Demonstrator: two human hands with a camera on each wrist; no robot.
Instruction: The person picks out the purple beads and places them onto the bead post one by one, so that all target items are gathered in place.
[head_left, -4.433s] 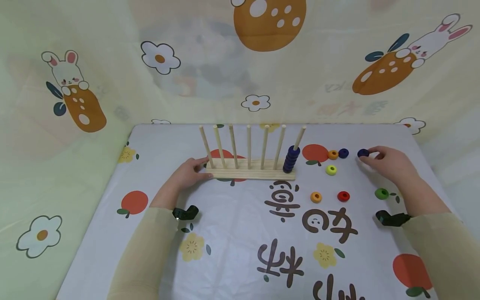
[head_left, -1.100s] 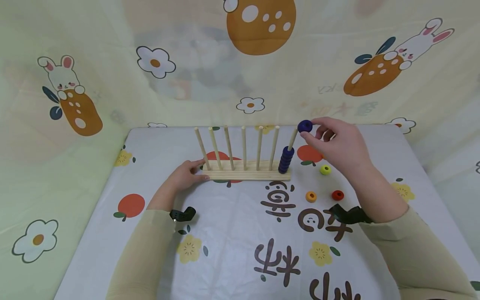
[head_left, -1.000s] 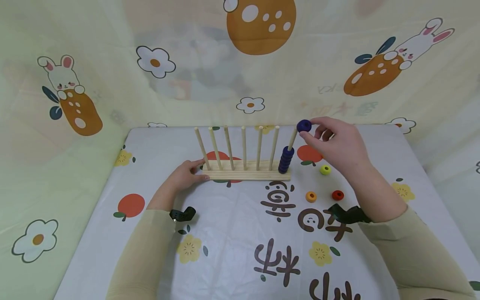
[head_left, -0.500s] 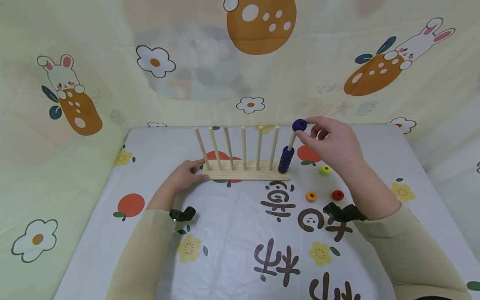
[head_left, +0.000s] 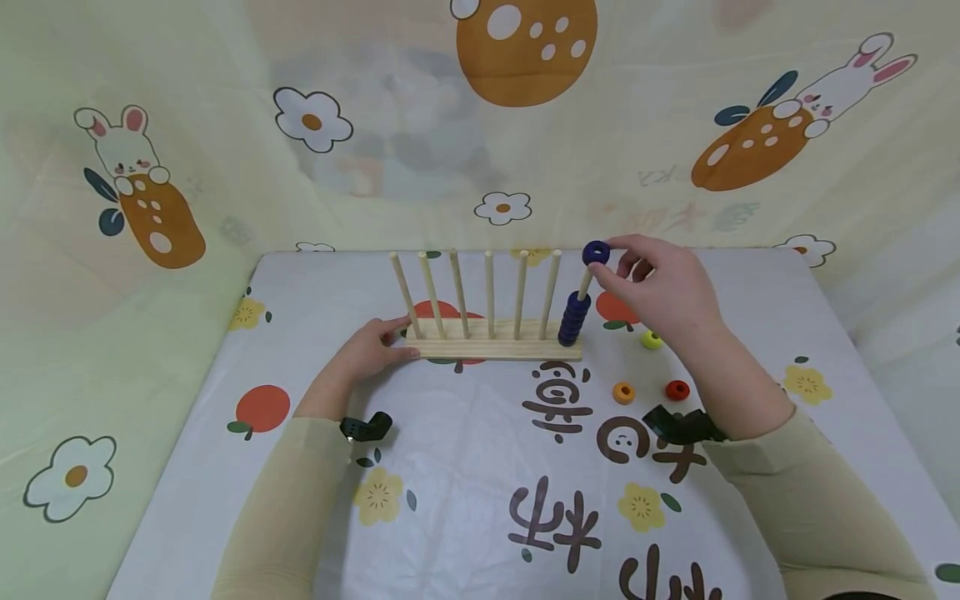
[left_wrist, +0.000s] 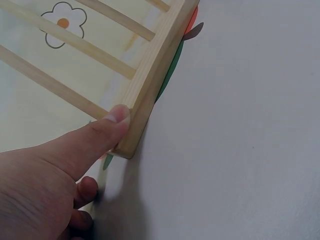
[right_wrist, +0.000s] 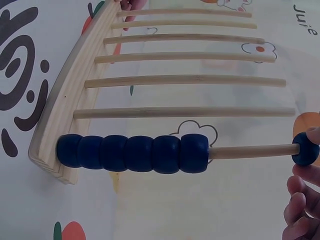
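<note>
A pale wooden peg rack [head_left: 491, 350] with a row of upright pegs stands near the back of the table. My left hand [head_left: 371, 348] grips the left end of its base, thumb along the front edge, as the left wrist view shows from close up. On the rightmost peg sits a stack of dark blue beads [right_wrist: 140, 153]. My right hand [head_left: 663, 283] pinches another dark blue bead [head_left: 596, 253] between thumb and forefinger at that peg's top. In the right wrist view, this bead meets the peg's tip, its hole facing along the peg.
Right of the rack lie a yellow-green bead [head_left: 652, 340], an orange bead [head_left: 624, 393] and a red bead [head_left: 677, 390]. My right forearm passes close over that side. A patterned cloth wall [head_left: 420, 150] rises behind the table.
My right hand has lifted the blue bead from the table's right side and carried it left to the peg's top, lately shifting slightly left. My left hand keeps its grip on the rack.
</note>
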